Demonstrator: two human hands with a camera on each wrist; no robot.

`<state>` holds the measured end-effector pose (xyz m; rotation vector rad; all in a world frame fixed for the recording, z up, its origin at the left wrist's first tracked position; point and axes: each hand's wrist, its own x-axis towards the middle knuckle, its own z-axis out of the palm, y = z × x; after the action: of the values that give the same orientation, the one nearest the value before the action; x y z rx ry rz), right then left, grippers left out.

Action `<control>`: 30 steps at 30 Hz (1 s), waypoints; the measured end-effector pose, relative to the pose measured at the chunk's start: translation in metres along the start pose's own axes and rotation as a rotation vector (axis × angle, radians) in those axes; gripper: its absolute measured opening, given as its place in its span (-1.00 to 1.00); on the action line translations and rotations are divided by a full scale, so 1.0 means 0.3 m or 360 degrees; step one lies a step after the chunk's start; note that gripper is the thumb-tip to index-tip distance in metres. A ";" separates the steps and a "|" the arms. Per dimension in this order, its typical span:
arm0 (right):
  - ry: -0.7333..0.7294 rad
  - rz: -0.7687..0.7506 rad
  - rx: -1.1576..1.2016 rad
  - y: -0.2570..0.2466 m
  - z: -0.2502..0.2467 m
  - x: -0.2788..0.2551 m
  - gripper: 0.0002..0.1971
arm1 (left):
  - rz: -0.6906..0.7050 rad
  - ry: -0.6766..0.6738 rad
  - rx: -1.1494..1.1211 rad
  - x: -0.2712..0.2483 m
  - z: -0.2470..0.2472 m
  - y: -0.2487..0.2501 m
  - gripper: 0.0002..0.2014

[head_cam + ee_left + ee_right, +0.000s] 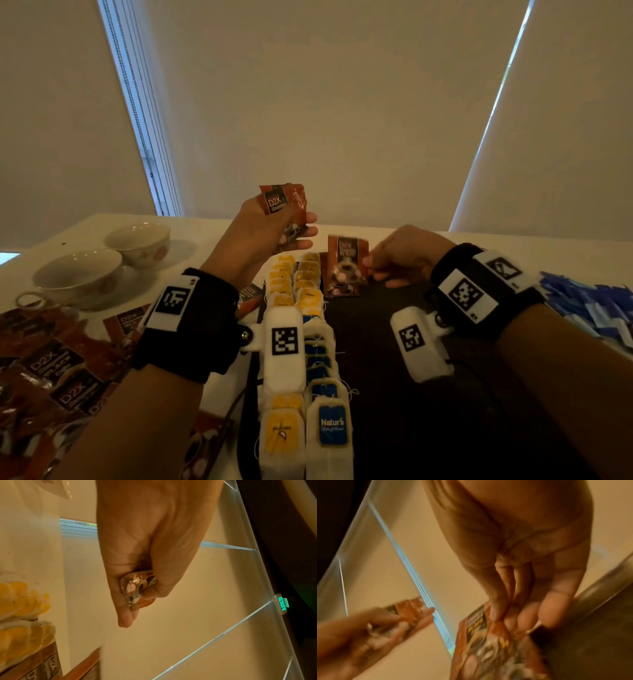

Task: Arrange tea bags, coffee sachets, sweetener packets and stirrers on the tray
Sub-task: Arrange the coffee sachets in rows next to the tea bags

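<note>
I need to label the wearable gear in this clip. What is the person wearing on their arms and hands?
Both hands are bare. Each wrist carries a wide black strap with white square-patterned marker tags, and a white boxy camera module bolted on, also tagged. The right wrist's strap matches. Forearms are unsleeved.

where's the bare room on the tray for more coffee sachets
Bare: the dark tray right of the tea bag rows, nearer than the sachet the right hand pinches. Crowded: the tray's left edge, and the table's loose sachets.
</note>
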<state>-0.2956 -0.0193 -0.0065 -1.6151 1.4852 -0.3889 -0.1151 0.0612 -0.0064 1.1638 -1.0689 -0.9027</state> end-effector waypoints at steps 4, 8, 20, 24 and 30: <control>-0.0131 0.0172 -0.0306 0.014 0.009 0.025 -0.95 | -0.0013 -0.0023 0.0008 0.002 -0.009 0.002 -0.76; -0.0322 0.0308 -0.0275 -0.014 0.022 0.030 -0.89 | -0.0027 -0.0083 0.0060 0.001 -0.011 0.002 -0.73; -0.0257 0.0193 -0.0266 -0.001 0.061 0.070 -0.86 | 0.0027 -0.0153 0.0150 -0.003 -0.017 0.010 -0.67; -0.0260 0.0191 -0.0209 -0.013 0.060 0.059 -0.87 | 0.0021 -0.0152 0.0164 -0.006 -0.015 0.007 -0.67; 0.0161 -0.0218 -0.0134 -0.055 0.050 0.038 -0.81 | 0.0041 -0.0086 0.0197 -0.008 -0.008 0.005 -0.68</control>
<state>-0.2713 -0.0257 -0.0060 -1.7930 1.4874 -0.4971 -0.1134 0.0645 -0.0054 1.2307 -1.1951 -0.8615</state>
